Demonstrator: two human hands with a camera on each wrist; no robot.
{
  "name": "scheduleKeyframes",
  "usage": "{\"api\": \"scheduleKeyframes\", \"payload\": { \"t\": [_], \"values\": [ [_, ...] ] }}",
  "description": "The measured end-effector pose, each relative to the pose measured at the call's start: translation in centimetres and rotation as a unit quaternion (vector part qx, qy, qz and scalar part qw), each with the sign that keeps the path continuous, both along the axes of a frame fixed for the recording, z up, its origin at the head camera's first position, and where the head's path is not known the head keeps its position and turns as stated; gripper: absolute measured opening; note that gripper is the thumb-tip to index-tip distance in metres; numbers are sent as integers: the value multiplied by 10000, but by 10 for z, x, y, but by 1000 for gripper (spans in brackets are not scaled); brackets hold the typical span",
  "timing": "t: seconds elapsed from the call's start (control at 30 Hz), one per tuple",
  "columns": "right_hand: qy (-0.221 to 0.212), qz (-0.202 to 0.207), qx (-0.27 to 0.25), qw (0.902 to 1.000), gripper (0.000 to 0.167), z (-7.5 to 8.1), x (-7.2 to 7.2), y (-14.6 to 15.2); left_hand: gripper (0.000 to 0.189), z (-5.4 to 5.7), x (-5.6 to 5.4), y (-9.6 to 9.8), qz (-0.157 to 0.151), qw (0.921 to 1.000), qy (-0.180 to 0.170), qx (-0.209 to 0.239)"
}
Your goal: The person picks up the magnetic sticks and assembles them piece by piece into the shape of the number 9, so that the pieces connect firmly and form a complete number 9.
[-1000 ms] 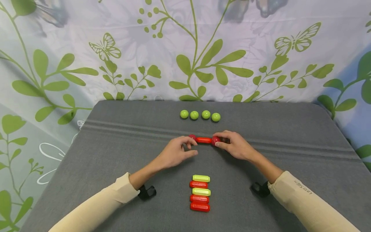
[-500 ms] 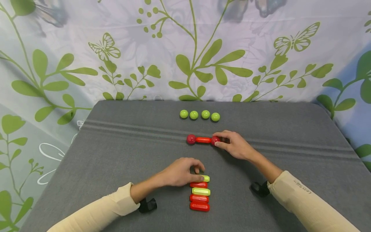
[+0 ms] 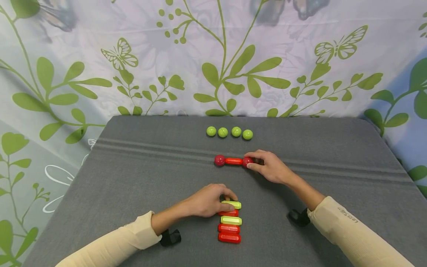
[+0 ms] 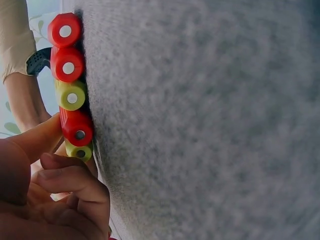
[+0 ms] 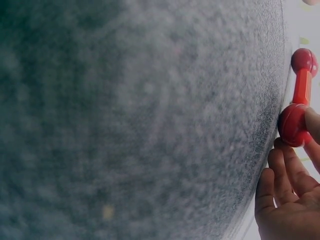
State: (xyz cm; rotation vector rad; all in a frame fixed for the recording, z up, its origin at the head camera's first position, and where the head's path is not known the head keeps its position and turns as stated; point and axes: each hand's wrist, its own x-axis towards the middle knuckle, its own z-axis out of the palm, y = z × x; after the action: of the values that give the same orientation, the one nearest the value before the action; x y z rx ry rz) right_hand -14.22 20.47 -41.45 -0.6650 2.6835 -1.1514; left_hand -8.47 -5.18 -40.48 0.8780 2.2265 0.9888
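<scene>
My right hand [image 3: 271, 167] pinches the right-hand red ball [image 3: 247, 162] between thumb and fingers. This ball is joined to one end of a red magnetic rod [image 3: 234, 161], and a second red ball [image 3: 219, 160] sits at the rod's other end. Nearer the body, my left hand [image 3: 208, 200] spreads its thumb and fingers around the front yellow-green rod [image 3: 235, 204] of a row. Its thumb [image 4: 47, 131] lies at the neighbouring red rod [image 4: 77, 131], while curled fingers [image 4: 75, 177] reach beside the yellow-green rod. Pale discs show on the rod ends in the left wrist view.
Another yellow-green rod [image 3: 231, 220] and two red rods, one of them a red rod [image 3: 229, 237] at the near end, lie below in the row. Several green balls, among them a green ball [image 3: 236, 131], line the far part of the grey table [image 3: 150, 163]. A leaf-patterned cloth [image 3: 186, 74] hangs behind.
My left hand has left the left red ball and come toward the body to the front yellow-green rod. The right hand stays on its red ball. The rods in the row have not moved visibly.
</scene>
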Motion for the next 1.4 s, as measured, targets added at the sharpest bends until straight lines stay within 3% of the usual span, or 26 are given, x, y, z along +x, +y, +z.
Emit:
{"api": "scheduleKeyframes", "payload": {
  "t": [0.27, 0.5, 0.7, 0.8, 1.4],
  "values": [
    [34, 37, 21, 10000, 32, 0, -1, -1, 16, -2, -1, -1, -51, 9997, 196, 102],
    [-16, 23, 20, 10000, 32, -1, -1, -2, 16, -3, 1, -2, 40, 9998, 96, 153],
    [-35, -1, 65, 10000, 33, -1, -1, -2, 29, -3, -3, -5, 405, 9967, -553, 443],
    [-27, -3, 76, 10000, 33, -1, -1, -2, 33, -3, -5, -7, 541, 9951, -629, 545],
    [1, 24, -17, 10000, 32, 0, 0, 0, 24, -5, -14, -13, 1621, 9825, -241, 886]
  ]
}}
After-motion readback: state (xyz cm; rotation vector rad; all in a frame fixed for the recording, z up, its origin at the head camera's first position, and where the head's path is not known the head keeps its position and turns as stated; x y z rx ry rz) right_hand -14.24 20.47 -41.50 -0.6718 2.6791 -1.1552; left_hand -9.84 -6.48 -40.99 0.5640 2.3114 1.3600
